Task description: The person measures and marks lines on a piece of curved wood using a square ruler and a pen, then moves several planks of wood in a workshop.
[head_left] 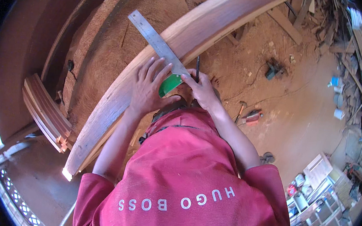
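A try square with a metal blade and green stock [170, 84] lies across a long curved timber beam [126, 79]. Its ruled blade crosses the beam's top face, and the stock sits at the near edge. My left hand [149, 86] rests on the beam with fingers stretched and spread, fingertips by the blade and thumb near the stock's lower end. At the blade and stock corner, my right hand [202, 90] presses its thumb on the square. A thin dark pencil [198, 68] stands up from between that hand's closed fingers; its lower part is hidden.
Curved timber pieces [47, 112] are stacked at the left. Sawdust covers the floor around the beam. To the right lie a hammer [241, 110], a red-and-grey tool [253, 117] and a dark power tool [273, 69] with a cord. Scrap wood [331, 23] is piled far right.
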A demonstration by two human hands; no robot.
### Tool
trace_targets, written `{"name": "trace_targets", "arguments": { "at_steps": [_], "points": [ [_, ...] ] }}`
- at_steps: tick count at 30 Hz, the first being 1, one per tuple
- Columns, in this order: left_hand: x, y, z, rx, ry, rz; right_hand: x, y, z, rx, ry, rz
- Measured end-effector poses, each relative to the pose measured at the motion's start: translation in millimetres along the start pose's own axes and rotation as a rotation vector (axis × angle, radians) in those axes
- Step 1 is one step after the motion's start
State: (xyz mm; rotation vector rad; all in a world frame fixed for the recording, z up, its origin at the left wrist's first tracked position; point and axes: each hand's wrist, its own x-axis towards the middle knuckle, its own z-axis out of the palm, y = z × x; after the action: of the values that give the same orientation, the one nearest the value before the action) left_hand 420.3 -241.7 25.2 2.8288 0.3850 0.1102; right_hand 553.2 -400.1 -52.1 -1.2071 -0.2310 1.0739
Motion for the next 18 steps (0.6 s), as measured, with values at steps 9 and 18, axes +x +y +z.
{"name": "trace_targets", "arguments": {
  "at_steps": [9,18],
  "points": [
    [28,-34,2,0.081,-0.205,0.199,1,-18,15,0.05,0.128,-0.05],
    [34,-47,18,0.014,-0.126,0.227,1,19,40,0.217,0.175,-0.019]
  ]
}}
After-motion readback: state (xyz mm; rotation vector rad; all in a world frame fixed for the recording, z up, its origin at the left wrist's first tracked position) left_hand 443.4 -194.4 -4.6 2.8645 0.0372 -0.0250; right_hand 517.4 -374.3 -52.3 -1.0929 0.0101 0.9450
